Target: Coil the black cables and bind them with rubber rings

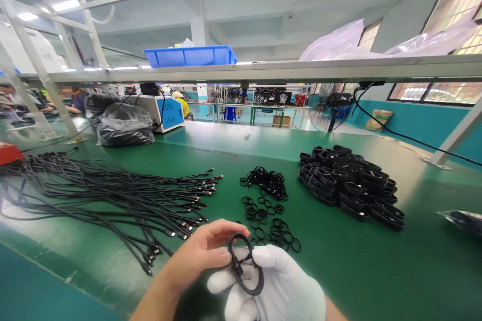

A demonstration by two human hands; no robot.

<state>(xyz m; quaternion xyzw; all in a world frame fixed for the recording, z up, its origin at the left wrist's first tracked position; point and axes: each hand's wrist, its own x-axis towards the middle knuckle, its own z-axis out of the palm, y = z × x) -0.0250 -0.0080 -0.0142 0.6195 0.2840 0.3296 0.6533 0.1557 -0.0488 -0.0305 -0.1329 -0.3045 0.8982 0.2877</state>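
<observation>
We hold one black cable coil (237,267) between our two hands, just above the near edge of the green tabletop (357,271). Our bare left hand (203,251) pinches its left side, thumb in front and fingers reaching behind the top of the loop. Our right hand (282,281), in a white glove, cradles the coil from below and from the right, its thumb against the loop's right side. Both hands are closed on this one coil. A dark piece crosses inside the loop; we cannot tell whether it is a cable end or a band.

Just beyond our hands lie small black bands (259,214), some scattered as single rings, others heaped farther back. To our left spreads a bundle of straight black cables (124,195), most of their plugs pointing towards the bands. To our right stands a pile of coiled cables (350,180), shaped much like the one we hold.

From this layout, we judge the step in hand to be shaping or securing the coil. The next move seems to call for a steady right-hand cradle, so that the turns do not spring open, while our left fingers work at the crossing piece. Too loose a pinch could let the plug end slip out of the loop.
</observation>
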